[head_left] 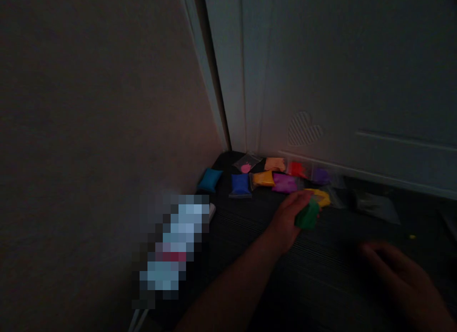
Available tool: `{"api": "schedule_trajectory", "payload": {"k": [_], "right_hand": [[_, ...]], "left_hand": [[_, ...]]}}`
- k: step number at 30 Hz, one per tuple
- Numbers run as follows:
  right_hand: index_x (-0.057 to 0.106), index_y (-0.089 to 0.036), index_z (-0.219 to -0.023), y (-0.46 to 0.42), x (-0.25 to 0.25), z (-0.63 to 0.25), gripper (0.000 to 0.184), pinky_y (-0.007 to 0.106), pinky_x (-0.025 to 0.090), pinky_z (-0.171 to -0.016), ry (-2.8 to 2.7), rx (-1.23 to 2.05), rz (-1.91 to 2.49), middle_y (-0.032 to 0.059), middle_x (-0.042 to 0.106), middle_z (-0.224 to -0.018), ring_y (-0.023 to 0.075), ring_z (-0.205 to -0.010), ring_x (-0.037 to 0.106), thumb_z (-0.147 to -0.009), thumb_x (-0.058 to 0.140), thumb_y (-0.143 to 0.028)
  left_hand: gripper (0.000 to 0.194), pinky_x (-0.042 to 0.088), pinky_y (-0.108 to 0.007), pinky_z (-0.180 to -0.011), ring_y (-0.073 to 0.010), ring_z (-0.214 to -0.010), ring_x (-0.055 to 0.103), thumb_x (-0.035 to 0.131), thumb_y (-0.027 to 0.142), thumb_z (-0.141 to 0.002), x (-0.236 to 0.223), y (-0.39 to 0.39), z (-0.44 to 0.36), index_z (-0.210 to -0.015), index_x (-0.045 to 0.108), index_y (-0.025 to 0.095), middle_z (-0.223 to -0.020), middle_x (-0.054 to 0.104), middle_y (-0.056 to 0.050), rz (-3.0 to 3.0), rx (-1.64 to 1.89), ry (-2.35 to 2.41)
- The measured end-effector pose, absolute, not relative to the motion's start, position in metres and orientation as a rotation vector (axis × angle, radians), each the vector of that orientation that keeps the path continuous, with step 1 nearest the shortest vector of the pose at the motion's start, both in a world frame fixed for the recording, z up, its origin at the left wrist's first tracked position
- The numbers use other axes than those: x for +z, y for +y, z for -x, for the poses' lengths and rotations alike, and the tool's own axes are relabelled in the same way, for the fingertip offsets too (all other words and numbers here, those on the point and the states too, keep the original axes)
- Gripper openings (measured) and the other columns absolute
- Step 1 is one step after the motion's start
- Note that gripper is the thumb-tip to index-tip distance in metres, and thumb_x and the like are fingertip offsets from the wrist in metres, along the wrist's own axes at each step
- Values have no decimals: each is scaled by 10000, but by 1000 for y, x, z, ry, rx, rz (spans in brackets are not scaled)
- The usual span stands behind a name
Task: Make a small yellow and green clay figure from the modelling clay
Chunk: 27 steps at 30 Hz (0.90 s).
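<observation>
My left hand is closed around a green block, low over the dark surface. A yellow, petal-like ring shows just beyond the block's top; whether the two are joined I cannot tell. My right hand is off to the right, apart from the block, and its fingers are dark and smeared. Past my left hand lie small clear bags with soft coloured contents: a blue one, an orange one, and a magenta one. A teal packet rests against the left wall.
A blurred-out bright device with white cables stands at left by the wall. A pale panel with a striped heart rises behind. A greyish clear bag and a tiny yellow bit lie at right.
</observation>
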State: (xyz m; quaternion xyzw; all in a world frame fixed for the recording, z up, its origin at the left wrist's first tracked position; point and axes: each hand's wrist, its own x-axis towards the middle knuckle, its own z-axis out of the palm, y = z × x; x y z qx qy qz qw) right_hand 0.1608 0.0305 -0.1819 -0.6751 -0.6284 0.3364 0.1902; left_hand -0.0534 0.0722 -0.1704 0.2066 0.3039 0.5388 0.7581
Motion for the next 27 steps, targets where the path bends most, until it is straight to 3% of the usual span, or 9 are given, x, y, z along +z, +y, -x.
{"api": "schedule_trajectory", "payload": {"k": [5,10,15,21,24,27], "right_hand": [[539,-224,-805,31,-168,-141,262,254,426,-593,-1770,993,1737,1,584,-726,150,-665,552,-720,465,-460],[543,-191,-839,33,-166,-138,221,223,394,-585,-1745,937,1514,-11,558,-691,119,-635,516,-757,446,-371],[546,-186,-812,35,-171,-141,158,207,378,-577,-1725,915,1424,-14,553,-687,108,-627,505,-749,471,-311],[563,-197,-824,37,-179,-141,147,201,377,-562,-1722,891,1355,-15,559,-669,109,-613,512,-751,462,-275],[575,-206,-877,38,-180,-140,190,211,393,-610,-1699,879,1324,0,592,-746,121,-673,536,-765,438,-273],[576,-214,-918,37,-180,-141,226,224,398,-663,-1689,860,1314,10,605,-836,130,-739,546,-781,410,-282]], "left_hand": [[413,387,-266,-747,-150,-849,512,503,365,-729,-165,63,56,-1103,443,201,-950,531,-40,-989,1248,1031],[568,286,-352,-904,-218,-1045,401,535,335,-690,-164,56,50,-1208,344,204,-1131,455,-71,-1837,1071,1573],[527,286,-403,-891,-241,-1044,400,478,305,-710,-164,45,43,-1213,350,220,-1108,487,-65,-2286,687,1748],[506,276,-413,-936,-227,-1113,366,483,334,-711,-164,44,61,-1198,374,253,-1195,445,-39,-2460,634,1687],[449,285,-447,-931,-249,-1120,364,461,345,-733,-132,46,65,-1160,423,212,-1188,455,-70,-2477,795,1780],[299,337,-423,-903,-211,-1047,437,399,236,-779,-73,26,54,-1063,488,210,-1089,522,-65,-2505,1036,1679]]}}
